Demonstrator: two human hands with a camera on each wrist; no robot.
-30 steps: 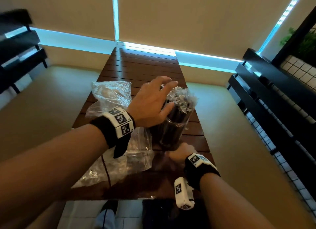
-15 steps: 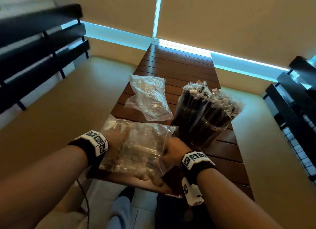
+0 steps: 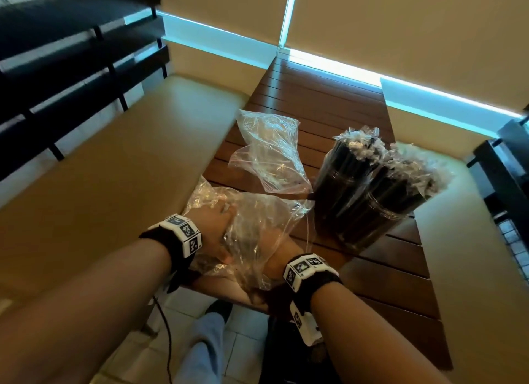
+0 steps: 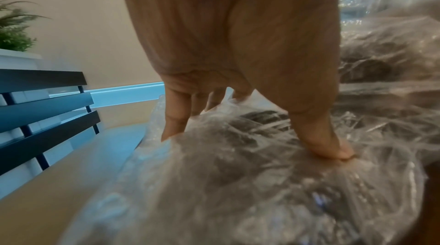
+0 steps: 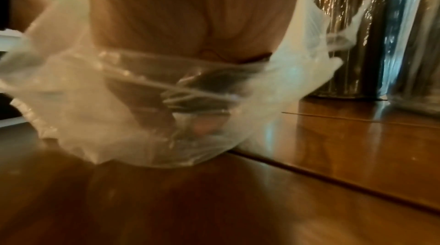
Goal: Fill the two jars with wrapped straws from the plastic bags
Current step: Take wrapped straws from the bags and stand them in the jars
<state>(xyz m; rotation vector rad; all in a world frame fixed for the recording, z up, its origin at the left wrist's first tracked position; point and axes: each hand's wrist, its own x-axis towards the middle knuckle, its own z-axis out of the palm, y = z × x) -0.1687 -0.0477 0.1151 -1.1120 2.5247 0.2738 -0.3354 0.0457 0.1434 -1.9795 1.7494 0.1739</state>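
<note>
Both hands (image 3: 217,234) seemingly gripping near plastic bag (image 3: 257,229) beside full jars (image 3: 369,200).

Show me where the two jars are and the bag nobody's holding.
near jar (image 3: 369,209), head view, on its dark glass side.
far jar (image 3: 339,171), head view, on its side wall.
far bag (image 3: 269,151), head view, on its crumpled middle.

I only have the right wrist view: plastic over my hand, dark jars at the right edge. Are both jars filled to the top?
Observer: Yes. In the head view, the left jar and right jar are packed with wrapped straws that stick out above the rims.
Operator: Where's my left hand?
Observer: Your left hand grips the left side of the near bag.
Operator: Any other bag?
Observer: A far bag lies behind it, untouched.
</note>
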